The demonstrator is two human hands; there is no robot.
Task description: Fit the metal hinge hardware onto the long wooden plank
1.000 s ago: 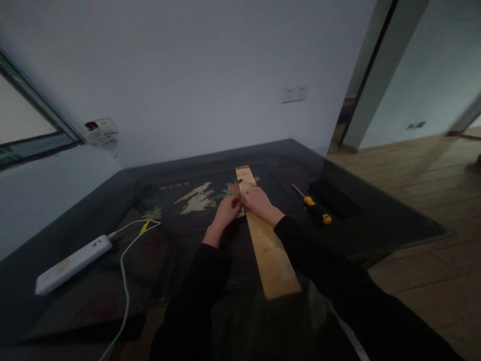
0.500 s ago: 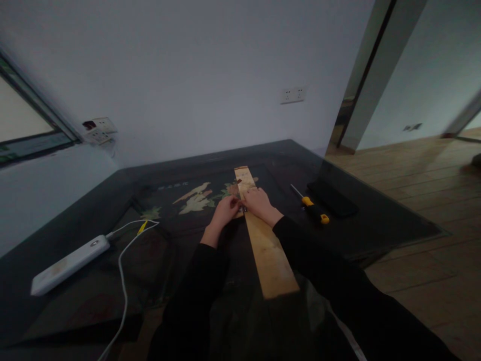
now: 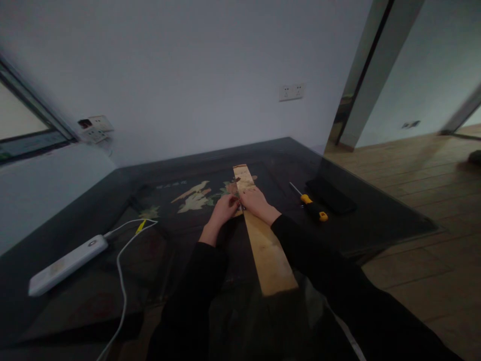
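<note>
A long pale wooden plank (image 3: 267, 251) lies on the dark glass-topped table (image 3: 379, 220), running away from me. My right hand (image 3: 256, 201) rests flat on the plank near its far end. My left hand (image 3: 224, 209) sits at the plank's left edge, fingertips pinched against a small dark item where the two hands meet; what it is cannot be made out. Both arms wear black sleeves.
A screwdriver with a yellow-and-black handle (image 3: 311, 207) lies right of the plank, beside a flat black object (image 3: 330, 196). A white power bank (image 3: 63, 263) with a white cable (image 3: 122, 273) lies at the left. Wall sockets (image 3: 292, 92) are behind; wooden floor (image 3: 424, 190) at right.
Both hands stay together at the plank's left edge. Only the view has shifted slightly.
</note>
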